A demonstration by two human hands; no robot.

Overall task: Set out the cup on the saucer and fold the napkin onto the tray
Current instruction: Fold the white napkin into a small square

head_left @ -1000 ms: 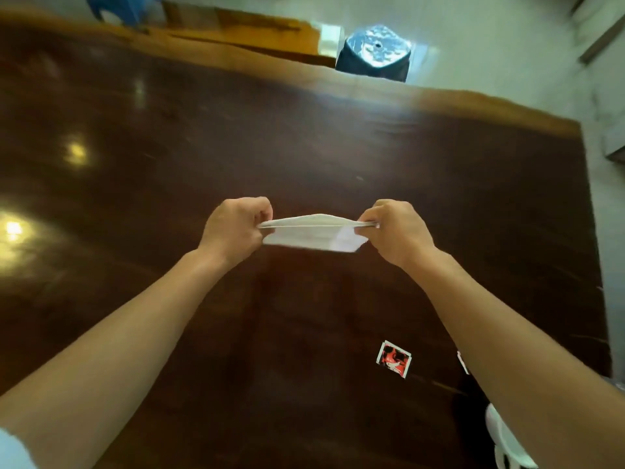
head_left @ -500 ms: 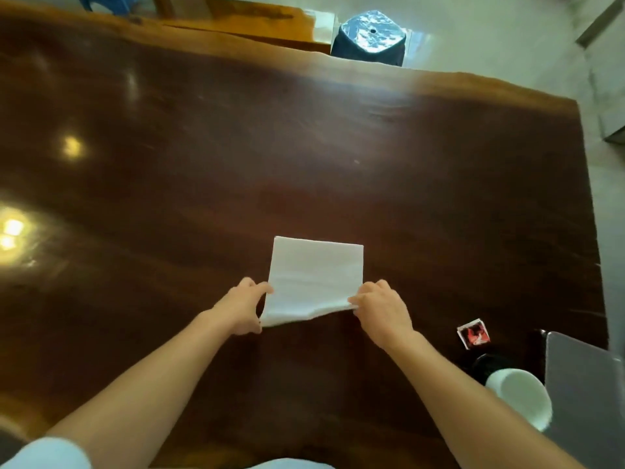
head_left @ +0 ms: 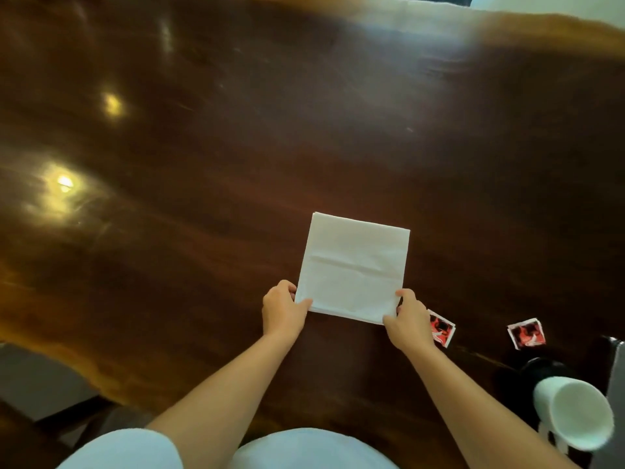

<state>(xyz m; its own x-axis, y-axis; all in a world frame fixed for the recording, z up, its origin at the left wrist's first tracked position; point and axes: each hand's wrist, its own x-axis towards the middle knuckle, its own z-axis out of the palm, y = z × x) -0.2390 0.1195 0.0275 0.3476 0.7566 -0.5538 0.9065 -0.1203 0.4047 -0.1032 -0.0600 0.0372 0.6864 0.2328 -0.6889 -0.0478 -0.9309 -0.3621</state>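
A white napkin (head_left: 353, 265) lies flat on the dark wooden table (head_left: 236, 147) as a folded square, with a faint crease across its middle. My left hand (head_left: 282, 309) pinches its near left corner. My right hand (head_left: 409, 321) pinches its near right corner. A white cup (head_left: 571, 412) stands at the far right near the table's front edge, over a dark round saucer (head_left: 544, 368) that is mostly hidden. The grey edge of a tray (head_left: 617, 384) shows at the right border.
Two small red-and-black packets lie on the table right of my right hand, one (head_left: 441, 328) close to it and one (head_left: 527, 333) farther right. A chair (head_left: 44, 394) stands at the lower left below the table's edge.
The napkin, held up stretched between both hands a second ago, now lies flat on the table. My hands have drawn back to its near corners. The camera has tilted down and left.
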